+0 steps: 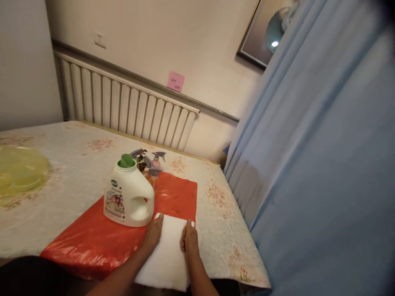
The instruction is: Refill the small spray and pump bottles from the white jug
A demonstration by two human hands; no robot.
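A flat white rectangle, apparently a folded cloth point(169, 255), lies at the near edge of the bed, partly over a red plastic sheet point(177, 195). My left hand point(154, 231) grips its left edge, thumb forward along the top. On the opposite edge, my right hand point(190, 239) is closed with its fingers curled under. Just beyond my left hand stands an upright white detergent jug point(132, 201) with a handle and a green cup point(126, 160) in its mouth. Neither hand touches the jug.
Several spray bottles point(156, 160) stand behind the jug. A translucent yellow plastic item point(24, 170) lies at the left on the floral bedspread point(77, 164). A radiator point(123, 102) lines the wall, and a blue curtain point(293, 144) hangs along the right.
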